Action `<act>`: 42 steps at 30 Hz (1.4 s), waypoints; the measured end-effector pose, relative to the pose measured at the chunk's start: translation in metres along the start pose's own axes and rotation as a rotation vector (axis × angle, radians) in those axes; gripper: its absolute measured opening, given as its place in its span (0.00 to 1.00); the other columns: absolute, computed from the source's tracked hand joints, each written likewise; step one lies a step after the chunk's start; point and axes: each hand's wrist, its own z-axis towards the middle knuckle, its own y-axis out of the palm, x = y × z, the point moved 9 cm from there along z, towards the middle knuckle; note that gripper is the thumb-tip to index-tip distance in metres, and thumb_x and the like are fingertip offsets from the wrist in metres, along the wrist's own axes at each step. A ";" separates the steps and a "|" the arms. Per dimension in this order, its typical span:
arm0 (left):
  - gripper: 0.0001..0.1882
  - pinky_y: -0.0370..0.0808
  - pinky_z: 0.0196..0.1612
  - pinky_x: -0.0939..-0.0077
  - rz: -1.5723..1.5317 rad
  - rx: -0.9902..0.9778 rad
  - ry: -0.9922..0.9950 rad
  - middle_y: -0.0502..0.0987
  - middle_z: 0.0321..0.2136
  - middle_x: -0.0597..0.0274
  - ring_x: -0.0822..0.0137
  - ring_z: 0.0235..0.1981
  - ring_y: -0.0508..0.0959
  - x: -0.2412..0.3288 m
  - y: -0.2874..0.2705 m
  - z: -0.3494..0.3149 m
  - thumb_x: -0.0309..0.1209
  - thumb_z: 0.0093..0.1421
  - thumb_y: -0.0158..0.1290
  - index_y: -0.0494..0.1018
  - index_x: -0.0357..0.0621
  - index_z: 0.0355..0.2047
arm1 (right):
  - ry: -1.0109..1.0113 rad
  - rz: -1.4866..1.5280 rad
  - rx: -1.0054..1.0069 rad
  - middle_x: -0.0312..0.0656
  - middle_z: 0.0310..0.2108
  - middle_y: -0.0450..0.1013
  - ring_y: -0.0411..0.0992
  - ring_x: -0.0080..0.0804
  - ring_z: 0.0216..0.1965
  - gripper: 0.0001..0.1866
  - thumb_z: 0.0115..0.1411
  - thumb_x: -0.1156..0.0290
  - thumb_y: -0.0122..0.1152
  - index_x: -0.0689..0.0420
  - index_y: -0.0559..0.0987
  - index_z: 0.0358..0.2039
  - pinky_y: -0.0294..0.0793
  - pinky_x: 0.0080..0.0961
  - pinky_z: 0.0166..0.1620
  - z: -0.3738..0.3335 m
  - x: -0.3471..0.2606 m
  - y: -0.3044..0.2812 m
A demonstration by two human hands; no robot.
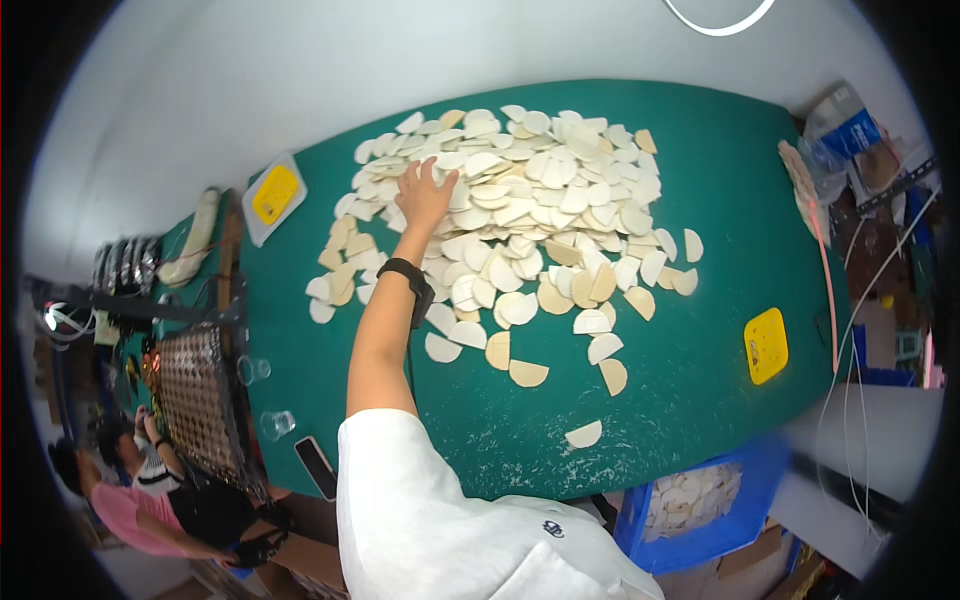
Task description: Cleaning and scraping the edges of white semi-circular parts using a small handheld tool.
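Note:
My left hand (426,196) reaches over the left part of a big heap of half-round, flat pieces (545,210). Its fingers are spread and rest on or just above the pieces; nothing shows gripped in them. Most pieces are white or cream, some a darker tan, and what they are made of I cannot tell. Loose ones lie along the heap's near side, such as a tan half-round piece (528,373) and a white one (584,434) near the table's front edge. A black band circles my left wrist. My right hand does not show.
The green table (680,400) carries a yellow pad (766,346) at right, a white tray with a yellow pad (274,196) at left, clear cups (277,425) and a phone (316,467). A blue crate (700,505) of similar pieces stands below the front edge. Other people sit at lower left.

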 end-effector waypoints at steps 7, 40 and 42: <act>0.36 0.43 0.58 0.30 0.186 -0.121 0.020 0.56 0.62 0.54 0.46 0.64 0.49 0.017 0.029 0.041 0.65 0.53 0.45 0.64 0.62 0.58 | 0.169 -0.022 0.151 0.48 0.22 0.72 0.66 0.35 0.24 0.08 0.56 0.70 0.59 0.63 0.78 0.31 0.67 0.31 0.29 -0.041 -0.015 -0.017; 0.31 0.58 0.50 0.30 -0.014 -0.407 0.133 0.69 0.52 0.60 0.50 0.57 0.60 0.048 0.056 -0.241 0.61 0.48 0.51 0.75 0.60 0.48 | -0.144 0.250 -0.015 0.40 0.28 0.75 0.69 0.21 0.30 0.10 0.60 0.71 0.58 0.66 0.78 0.36 0.68 0.20 0.35 -0.009 -0.056 -0.034; 0.32 0.57 0.50 0.30 -0.040 -0.393 0.183 0.68 0.53 0.59 0.49 0.58 0.59 0.046 0.059 -0.240 0.62 0.48 0.51 0.74 0.60 0.49 | -0.142 0.227 -0.041 0.39 0.28 0.75 0.68 0.21 0.30 0.10 0.59 0.71 0.58 0.66 0.78 0.36 0.68 0.20 0.34 -0.003 -0.061 -0.029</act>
